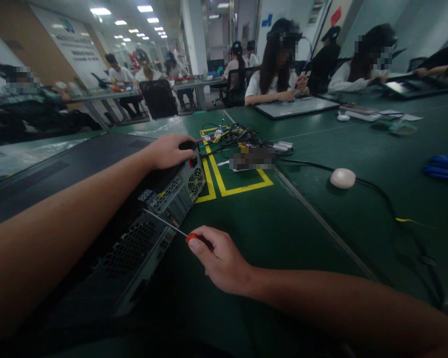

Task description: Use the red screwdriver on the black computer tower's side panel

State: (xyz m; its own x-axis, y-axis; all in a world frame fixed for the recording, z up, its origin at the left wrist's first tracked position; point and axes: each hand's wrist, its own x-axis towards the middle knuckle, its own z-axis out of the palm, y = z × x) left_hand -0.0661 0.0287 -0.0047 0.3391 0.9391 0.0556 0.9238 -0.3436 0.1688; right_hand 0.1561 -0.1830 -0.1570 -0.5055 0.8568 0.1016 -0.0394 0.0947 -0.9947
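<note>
A black desktop computer case lies on its side on the green table, its rear panel with fan grille and ports facing right. My left hand rests on the case's top far corner, fingers curled over the edge. My right hand is closed round the red handle of a screwdriver. The thin shaft points left, and its tip meets the rear panel of the case.
A tangle of cables and a power strip lie inside yellow floor-tape markings. A white mouse with a black cord sits to the right. A blue cloth lies at the right edge. Other people work at tables behind.
</note>
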